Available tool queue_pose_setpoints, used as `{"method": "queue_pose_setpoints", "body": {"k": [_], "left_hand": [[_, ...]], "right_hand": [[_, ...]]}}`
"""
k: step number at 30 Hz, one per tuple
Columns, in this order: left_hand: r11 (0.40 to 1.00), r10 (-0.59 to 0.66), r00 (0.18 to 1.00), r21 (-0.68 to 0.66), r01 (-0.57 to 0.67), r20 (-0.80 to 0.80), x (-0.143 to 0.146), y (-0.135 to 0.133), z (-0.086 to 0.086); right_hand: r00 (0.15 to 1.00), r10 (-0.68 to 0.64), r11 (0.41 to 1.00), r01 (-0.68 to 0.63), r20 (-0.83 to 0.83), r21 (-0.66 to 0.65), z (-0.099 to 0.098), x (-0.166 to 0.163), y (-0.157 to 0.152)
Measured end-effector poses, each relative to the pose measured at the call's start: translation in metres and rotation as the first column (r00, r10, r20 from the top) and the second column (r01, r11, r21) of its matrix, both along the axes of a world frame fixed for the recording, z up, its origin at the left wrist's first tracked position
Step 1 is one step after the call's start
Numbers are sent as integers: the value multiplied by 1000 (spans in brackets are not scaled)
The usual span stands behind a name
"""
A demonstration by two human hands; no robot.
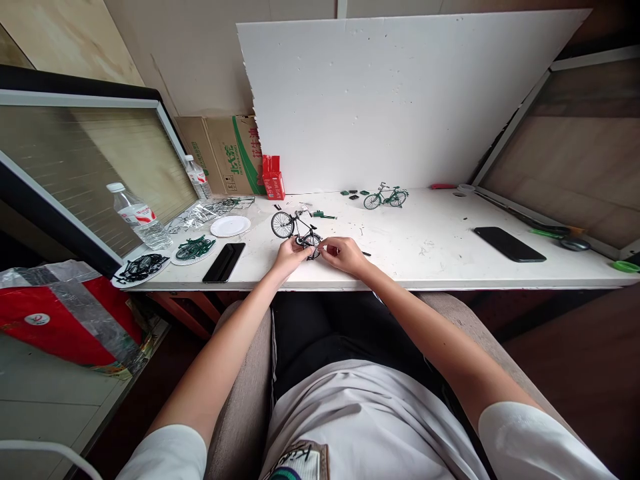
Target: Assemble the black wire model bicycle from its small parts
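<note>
A black model bicycle is held at the front of the white table, one wheel pointing to the back left. My left hand grips it near the other wheel, fingers closed around that end. Close beside it, my right hand pinches at the same wheel's edge; what lies between its fingertips is too small to make out. Just behind the bicycle lie small green parts. A green model bicycle stands upright farther back.
Plates of black parts and green parts, a white plate, a phone and water bottles are at left. A red packet stands behind. Another black phone lies at right. A white board leans at the back.
</note>
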State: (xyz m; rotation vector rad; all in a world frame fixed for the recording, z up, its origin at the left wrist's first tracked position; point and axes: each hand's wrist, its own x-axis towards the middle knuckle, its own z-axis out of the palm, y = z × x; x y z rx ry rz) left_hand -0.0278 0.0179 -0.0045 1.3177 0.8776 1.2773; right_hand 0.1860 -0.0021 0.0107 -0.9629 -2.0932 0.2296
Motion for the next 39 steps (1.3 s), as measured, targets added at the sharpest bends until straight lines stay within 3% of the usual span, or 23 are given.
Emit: {"method": "queue_pose_setpoints", "body": {"k": [22,39], "left_hand": [[1000,-5,1000,-10,5,-23,-2,-5,8],[994,-85,995,-58,88,51,-9,-5,12]], "right_hand": [[992,22,999,-27,-126,-40,0,-1,2],[984,96,995,-101,-147,-24,6,-1,-4]]}}
